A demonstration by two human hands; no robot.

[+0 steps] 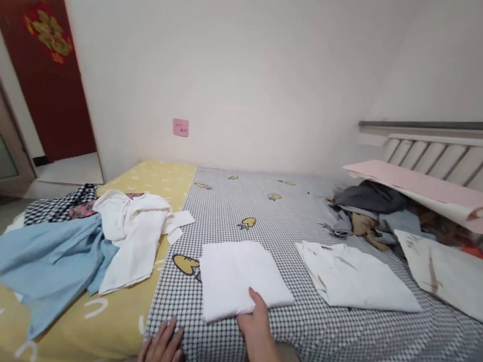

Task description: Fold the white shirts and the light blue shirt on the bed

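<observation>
A folded white cloth (240, 275) lies flat on the checked bedding in front of me. My right hand (254, 317) pinches its near edge, thumb on top and the other fingers hidden underneath. My left hand (159, 354) rests flat near the bed's front edge, fingers stretched out, holding nothing and apart from the cloth. To the right of the cloth sits a folded white garment (358, 279), its collar end toward the wall.
Left on the yellow sheet (121, 333) are a loose white garment with tags (139, 235), a light blue garment (58, 262) and a black-and-white checked one (58, 207). At right, pink board (428, 186) covers piled clothes (369, 210) beside a metal bed rail (452, 125).
</observation>
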